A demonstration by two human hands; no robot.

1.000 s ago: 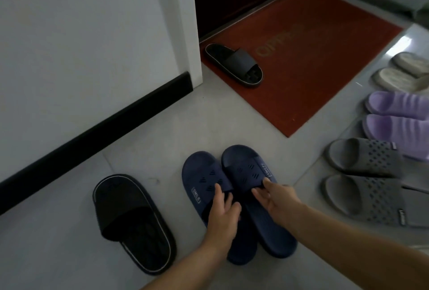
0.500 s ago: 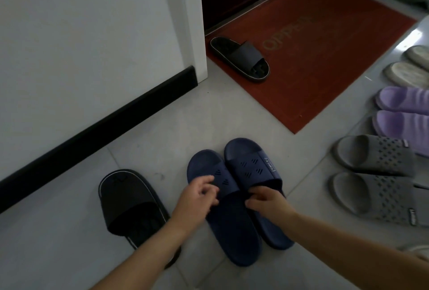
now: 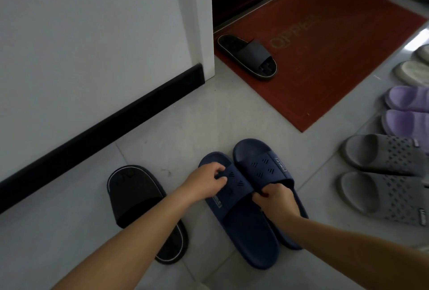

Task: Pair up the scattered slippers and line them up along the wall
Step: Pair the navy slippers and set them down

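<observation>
Slippers lie scattered on a pale tiled floor beside a white wall with a black skirting board. Two navy slippers sit side by side at centre, touching along their inner edges: left navy slipper, right navy slipper. Left hand curled over the strap of the left navy slipper, fingers pinching its front edge. Right hand clenched on the rear edge of the right navy slipper's strap, thumb and fingers gripping it. Both soles appear flat on the floor; cannot tell if either is lifted.

One black slipper with a pale rim line lies just left of the navy pair, partly under the left forearm, near the skirting board. Its likely mate, a second black slipper, rests well apart on the corner of a red doormat by a dark doorway.

Along the right edge, in a row: grey pair, lilac pair, cream pair, partly cut off by the frame.
</observation>
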